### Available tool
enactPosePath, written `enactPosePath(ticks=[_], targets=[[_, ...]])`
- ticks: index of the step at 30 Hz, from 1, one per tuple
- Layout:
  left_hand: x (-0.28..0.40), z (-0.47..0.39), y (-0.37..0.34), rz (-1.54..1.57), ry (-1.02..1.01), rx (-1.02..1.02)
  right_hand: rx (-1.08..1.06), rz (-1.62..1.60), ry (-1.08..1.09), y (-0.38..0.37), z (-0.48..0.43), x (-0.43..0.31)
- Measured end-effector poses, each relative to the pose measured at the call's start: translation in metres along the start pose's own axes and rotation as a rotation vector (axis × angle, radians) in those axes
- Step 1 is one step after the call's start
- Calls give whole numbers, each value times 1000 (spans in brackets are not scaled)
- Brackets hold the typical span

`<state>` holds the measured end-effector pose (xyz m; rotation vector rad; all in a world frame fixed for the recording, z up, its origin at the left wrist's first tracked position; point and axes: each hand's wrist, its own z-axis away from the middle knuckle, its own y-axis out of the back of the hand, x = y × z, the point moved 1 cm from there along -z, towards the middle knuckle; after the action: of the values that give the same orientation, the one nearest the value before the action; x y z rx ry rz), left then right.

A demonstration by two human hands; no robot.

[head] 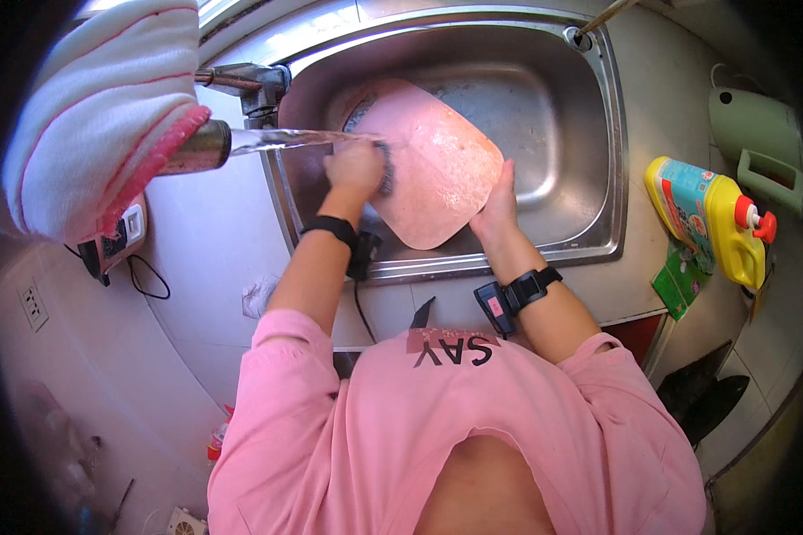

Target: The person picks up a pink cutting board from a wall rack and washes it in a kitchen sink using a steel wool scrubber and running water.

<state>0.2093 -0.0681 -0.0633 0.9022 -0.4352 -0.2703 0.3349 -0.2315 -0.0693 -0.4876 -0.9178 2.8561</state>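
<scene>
A pink, wet cutting board point(441, 160) is tilted over the stainless steel sink point(569, 134). My left hand point(356, 167) presses a dark scouring pad point(387, 170) against the board's left part. Only the pad's edge shows beside my fingers. The board's lower right edge rests in my right hand point(496, 208), thumb on top and the other fingers hidden beneath. From the metal tap spout point(204, 147) at the left, a stream of water point(294, 138) runs towards my left hand and the board.
A white cloth with red stripes point(114, 114) wraps the tap. To the right of the sink stand a yellow detergent bottle point(709, 214) with a red pump and a green jug-like container point(763, 134). Beneath the bottle lies a green packet point(679, 281). A corded appliance point(120, 234) is at the left.
</scene>
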Motion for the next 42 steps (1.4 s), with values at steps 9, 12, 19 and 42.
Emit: enactPosePath(ticks=[9, 12, 19, 42], targets=[[17, 10, -40, 124, -387, 327, -139, -23, -13, 9, -1, 1], [0, -17, -11, 52, -119, 220, -56, 51, -12, 0, -2, -1], [106, 13, -30, 42, -781, 209, -153, -15, 23, 16, -8, -2], [85, -41, -40, 131, -485, 162, 335, 443, 230, 24, -9, 5]])
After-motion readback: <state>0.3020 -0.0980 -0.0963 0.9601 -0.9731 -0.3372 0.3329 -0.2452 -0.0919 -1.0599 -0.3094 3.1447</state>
